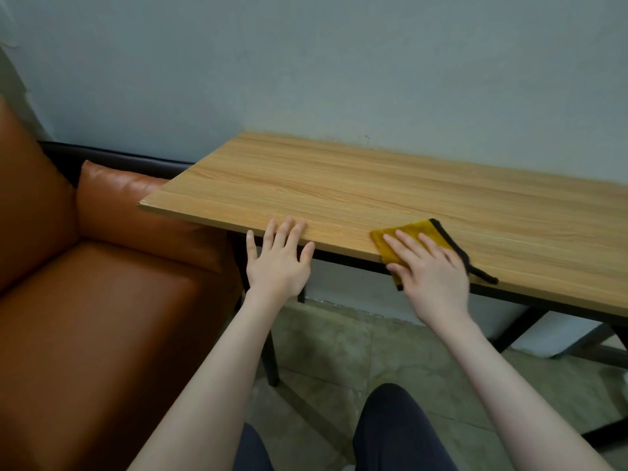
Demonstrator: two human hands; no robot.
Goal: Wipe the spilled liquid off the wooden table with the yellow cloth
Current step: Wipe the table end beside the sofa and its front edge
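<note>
Wooden surface (339, 185) shows no visible liquid. Right hand (431, 270) presses flat, fingers straight, on the yellow cloth (413, 232) at the near edge; left hand (278, 260) rests spread, likely bracing.

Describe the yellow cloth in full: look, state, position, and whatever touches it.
The yellow cloth is mustard-coloured, soft-looking fabric with a black trim, folded into a small flat pad. It lies at the near edge of the wooden table, one corner hanging slightly over that edge. The right hand rests on it with straight fingers, covering much of it.
</note>
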